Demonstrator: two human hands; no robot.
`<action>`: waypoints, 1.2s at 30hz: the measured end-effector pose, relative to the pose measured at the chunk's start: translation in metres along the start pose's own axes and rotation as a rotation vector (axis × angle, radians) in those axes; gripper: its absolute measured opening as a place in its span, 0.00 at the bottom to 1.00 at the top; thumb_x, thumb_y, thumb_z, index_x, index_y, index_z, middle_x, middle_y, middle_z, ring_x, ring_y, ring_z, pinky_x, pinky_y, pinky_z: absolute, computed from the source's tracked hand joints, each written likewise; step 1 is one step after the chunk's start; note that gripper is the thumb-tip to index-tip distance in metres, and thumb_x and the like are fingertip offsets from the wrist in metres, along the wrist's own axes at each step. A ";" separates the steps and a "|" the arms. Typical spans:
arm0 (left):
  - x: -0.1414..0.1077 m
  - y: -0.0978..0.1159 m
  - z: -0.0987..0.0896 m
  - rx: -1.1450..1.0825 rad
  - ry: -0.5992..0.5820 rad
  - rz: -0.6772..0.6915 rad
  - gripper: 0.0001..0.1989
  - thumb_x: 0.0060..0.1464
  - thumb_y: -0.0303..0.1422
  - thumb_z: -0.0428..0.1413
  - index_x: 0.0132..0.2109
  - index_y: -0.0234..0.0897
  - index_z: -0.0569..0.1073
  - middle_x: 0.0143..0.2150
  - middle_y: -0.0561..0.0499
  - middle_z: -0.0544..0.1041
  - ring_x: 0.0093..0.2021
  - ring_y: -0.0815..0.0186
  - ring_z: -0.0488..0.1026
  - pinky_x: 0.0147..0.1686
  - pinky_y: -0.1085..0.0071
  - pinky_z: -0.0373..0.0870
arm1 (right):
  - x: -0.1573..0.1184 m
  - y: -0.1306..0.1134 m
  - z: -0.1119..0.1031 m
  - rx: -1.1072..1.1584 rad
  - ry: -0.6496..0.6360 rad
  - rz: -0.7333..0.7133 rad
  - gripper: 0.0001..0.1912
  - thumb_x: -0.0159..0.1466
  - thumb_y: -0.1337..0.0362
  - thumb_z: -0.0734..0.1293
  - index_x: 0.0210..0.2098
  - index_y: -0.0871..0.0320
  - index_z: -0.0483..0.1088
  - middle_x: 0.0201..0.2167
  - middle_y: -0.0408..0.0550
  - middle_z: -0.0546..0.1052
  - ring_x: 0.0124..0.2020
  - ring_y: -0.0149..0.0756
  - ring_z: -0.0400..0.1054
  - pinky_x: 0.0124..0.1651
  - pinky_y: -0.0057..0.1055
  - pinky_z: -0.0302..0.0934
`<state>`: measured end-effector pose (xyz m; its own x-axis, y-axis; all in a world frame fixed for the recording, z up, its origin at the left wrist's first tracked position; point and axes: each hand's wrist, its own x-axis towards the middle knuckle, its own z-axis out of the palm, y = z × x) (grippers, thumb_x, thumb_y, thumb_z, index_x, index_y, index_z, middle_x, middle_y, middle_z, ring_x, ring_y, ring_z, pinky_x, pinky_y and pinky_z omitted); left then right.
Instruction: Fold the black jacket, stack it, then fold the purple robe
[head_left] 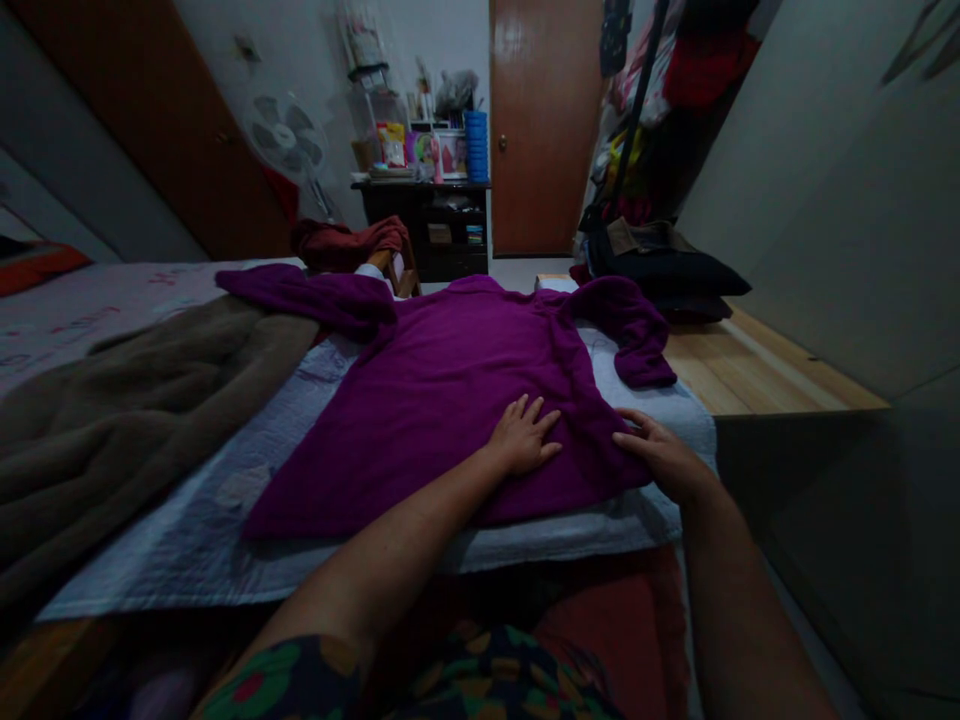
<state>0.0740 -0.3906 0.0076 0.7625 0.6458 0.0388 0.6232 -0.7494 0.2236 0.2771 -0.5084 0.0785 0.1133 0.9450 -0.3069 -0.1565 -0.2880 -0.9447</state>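
A purple long-sleeved garment lies spread out on a pale cloth, its hem toward me and its sleeves out to either side. The right sleeve bends down toward the cloth's right part. My left hand rests flat on the lower right part of the garment, fingers spread. At the garment's lower right edge is my right hand, its fingers apart and touching the fabric, with the thumb hidden.
A thick brown blanket lies at the left. Folded dark clothes sit on a wooden board at the right. Behind are a reddish cloth, a fan, a dark shelf and a wooden door.
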 end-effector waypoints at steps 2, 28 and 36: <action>0.000 -0.001 0.002 0.001 0.007 -0.002 0.35 0.59 0.55 0.43 0.68 0.48 0.52 0.71 0.44 0.51 0.70 0.45 0.43 0.64 0.50 0.46 | 0.002 -0.001 0.003 0.016 0.016 0.019 0.24 0.54 0.63 0.71 0.50 0.54 0.67 0.39 0.46 0.80 0.36 0.36 0.75 0.41 0.32 0.69; -0.022 -0.025 -0.001 0.072 0.089 -0.077 0.31 0.62 0.51 0.42 0.66 0.41 0.57 0.69 0.40 0.55 0.69 0.52 0.48 0.64 0.47 0.45 | 0.026 -0.007 0.042 -1.206 0.303 -0.637 0.20 0.64 0.64 0.56 0.53 0.61 0.67 0.50 0.58 0.72 0.51 0.45 0.66 0.56 0.42 0.59; -0.031 -0.052 -0.012 0.125 0.209 -0.225 0.25 0.63 0.41 0.44 0.65 0.40 0.59 0.69 0.45 0.57 0.69 0.56 0.48 0.66 0.49 0.43 | 0.100 0.036 0.121 -1.346 -0.023 -0.566 0.28 0.65 0.68 0.54 0.64 0.63 0.58 0.65 0.56 0.60 0.66 0.43 0.51 0.65 0.42 0.47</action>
<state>0.0160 -0.3697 0.0068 0.5595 0.8034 0.2038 0.7983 -0.5885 0.1282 0.1637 -0.4054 0.0282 -0.1705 0.9774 0.1247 0.9212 0.2030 -0.3318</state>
